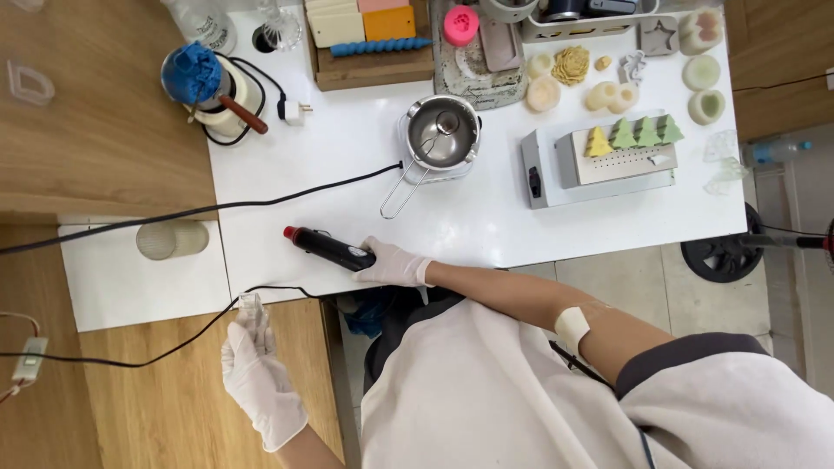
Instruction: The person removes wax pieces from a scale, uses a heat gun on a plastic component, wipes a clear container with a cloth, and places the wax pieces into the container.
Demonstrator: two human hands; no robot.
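Black heat tool with a red tip (328, 247) lying on the white table (347, 148) near its front edge, red end pointing left, handle end gripped by the gloved right hand (393, 263), fingers wrapped closed around it. Black cord (174, 214) running off to the left across the table and the wood surface; whether this cord belongs to the tool, hard to tell.

Lower left, off the table: gloved left hand (258, 375) pinching a small clear object (250, 305) between fingertips, closed on it; shape and kind too blurred to make out. Wrist cut off by the lower frame edge.

Further out, centre of the table: small metal pot (443, 132) with a wire handle, a little metal piece lying inside, otherwise nothing clear in it. To the right, a grey box (599, 165) carrying a row of small tree-shaped pieces (634, 133), one yellow, three green. Behind, pale moulded shapes (573, 80) scattered loose. Wooden tray (369, 43) at the back holding flat blocks and a blue twisted stick, top cut off. Far left, cup (221, 87) with a blue lump on top. Upper edge items partly out of frame.
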